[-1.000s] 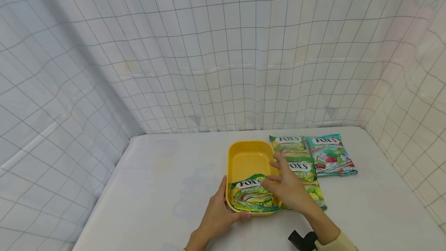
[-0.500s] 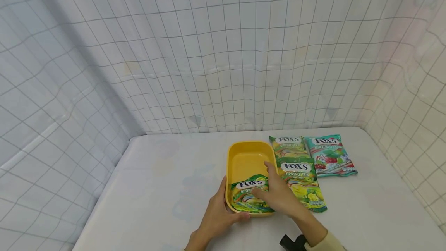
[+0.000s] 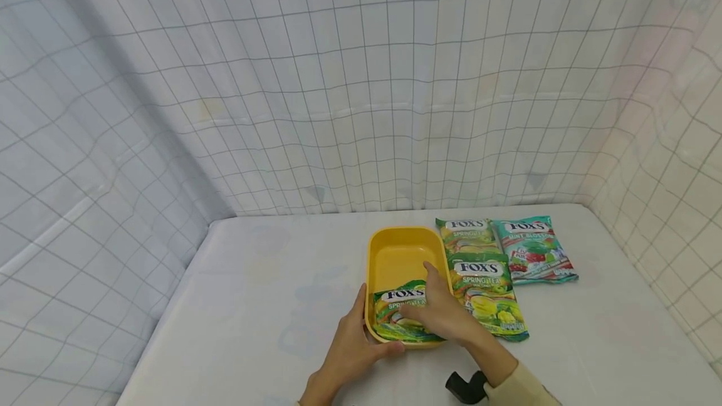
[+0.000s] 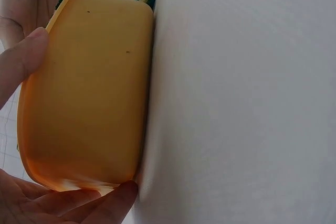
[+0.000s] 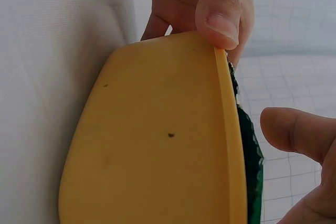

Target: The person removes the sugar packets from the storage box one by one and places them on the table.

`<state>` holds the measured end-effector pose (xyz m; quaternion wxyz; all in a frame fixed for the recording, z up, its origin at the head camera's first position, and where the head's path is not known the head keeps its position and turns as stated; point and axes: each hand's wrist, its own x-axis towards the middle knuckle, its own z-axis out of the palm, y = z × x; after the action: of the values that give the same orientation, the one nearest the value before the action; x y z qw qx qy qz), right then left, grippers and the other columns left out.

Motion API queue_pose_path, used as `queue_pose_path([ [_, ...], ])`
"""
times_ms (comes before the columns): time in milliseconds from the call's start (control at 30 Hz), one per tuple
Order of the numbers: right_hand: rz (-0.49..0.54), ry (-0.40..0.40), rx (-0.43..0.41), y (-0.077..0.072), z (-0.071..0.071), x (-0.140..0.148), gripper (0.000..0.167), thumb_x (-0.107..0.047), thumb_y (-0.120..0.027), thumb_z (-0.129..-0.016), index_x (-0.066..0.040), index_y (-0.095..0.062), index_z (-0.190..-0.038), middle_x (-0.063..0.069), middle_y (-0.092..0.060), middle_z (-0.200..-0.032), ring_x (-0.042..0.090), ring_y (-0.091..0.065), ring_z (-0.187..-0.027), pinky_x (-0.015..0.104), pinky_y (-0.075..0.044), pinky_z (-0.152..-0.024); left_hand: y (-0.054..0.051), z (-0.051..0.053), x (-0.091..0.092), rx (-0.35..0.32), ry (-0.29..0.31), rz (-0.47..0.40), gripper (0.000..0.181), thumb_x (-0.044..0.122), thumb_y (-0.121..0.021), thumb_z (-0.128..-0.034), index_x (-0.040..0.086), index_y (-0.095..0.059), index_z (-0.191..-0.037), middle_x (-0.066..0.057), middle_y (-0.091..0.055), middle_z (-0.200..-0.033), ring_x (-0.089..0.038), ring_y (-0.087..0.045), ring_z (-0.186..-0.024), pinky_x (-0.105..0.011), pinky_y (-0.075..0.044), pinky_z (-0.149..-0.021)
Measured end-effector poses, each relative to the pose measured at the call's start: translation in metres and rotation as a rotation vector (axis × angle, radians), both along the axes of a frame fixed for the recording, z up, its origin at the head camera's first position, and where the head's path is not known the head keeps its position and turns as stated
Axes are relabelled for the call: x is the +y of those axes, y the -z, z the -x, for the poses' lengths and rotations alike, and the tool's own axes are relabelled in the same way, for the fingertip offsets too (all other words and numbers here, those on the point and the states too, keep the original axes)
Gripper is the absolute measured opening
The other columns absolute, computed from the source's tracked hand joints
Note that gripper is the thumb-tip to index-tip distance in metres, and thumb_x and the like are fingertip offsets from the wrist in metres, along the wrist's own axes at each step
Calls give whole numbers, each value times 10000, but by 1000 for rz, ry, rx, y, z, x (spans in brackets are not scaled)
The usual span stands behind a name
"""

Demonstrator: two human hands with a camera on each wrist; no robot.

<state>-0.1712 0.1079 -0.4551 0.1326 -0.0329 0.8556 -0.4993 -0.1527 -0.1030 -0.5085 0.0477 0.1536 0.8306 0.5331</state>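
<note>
A yellow plastic tray (image 3: 397, 262) stands on the white table, with a green Fox's Spring Tea candy bag (image 3: 392, 315) in its near half. My left hand (image 3: 350, 346) grips the tray's near left corner, its thumb on the front side and its fingers along the left wall, as the left wrist view also shows beside the tray wall (image 4: 89, 87). Over the candy bag lies my right hand (image 3: 442, 312), thumb held straight and apart from the other fingers. In the right wrist view that thumb is just off the bag's edge (image 5: 251, 161); the fingertips are mostly hidden.
Right of the tray lie two more Spring Tea bags, one farther back (image 3: 467, 237) and one nearer (image 3: 487, 299). A teal Mint Blossom bag (image 3: 533, 250) is beside them. Grid-patterned white cloth walls (image 3: 361, 111) enclose the table. A black device (image 3: 467, 387) is at my right wrist.
My right hand has moved left and slightly down across the candy bag in the tray, uncovering the nearer bag on the right. The left hand and tray have stayed put.
</note>
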Motion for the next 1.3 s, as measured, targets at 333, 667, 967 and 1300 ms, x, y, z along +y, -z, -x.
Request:
queue_pose_path([
  [333,136,16,-110,-2,3,9,1009,-311,-753,-932,-2,-81,-1617,325,-232,-1600,518,-311,-1419,705,-294,-1078,-2,-1,-1,8,-2,-5,1244,465,-927,-713,179,-153,-1645,18,-573,-1423,-113,-576,-1225,-389,-445,-1066],
  [667,334,21,-184,0,6,13,930,-186,-747,-936,56,-134,-1591,337,-184,-1603,515,-195,-1462,688,-241,-1117,0,0,-1,22,-16,17,1265,493,-915,-718,128,-136,-1646,-20,-544,-1465,-125,-562,-1261,-411,-445,-1070],
  [967,285,3,-164,4,8,10,853,-178,-767,-919,13,-262,-1580,275,-363,-1538,457,-357,-1403,646,-326,-1093,0,0,-2,14,-21,24,1265,480,-909,-733,108,-117,-1646,-43,-503,-1508,-152,-528,-1312,-455,-414,-1095],
  [1300,181,-43,-140,10,11,6,778,-203,-783,-911,-40,-364,-1546,222,-478,-1466,443,-464,-1323,635,-424,-1006,5,1,-2,48,8,-9,1235,436,-907,-758,101,-114,-1643,-19,-576,-1412,-160,-600,-1202,-375,-483,-1019],
])
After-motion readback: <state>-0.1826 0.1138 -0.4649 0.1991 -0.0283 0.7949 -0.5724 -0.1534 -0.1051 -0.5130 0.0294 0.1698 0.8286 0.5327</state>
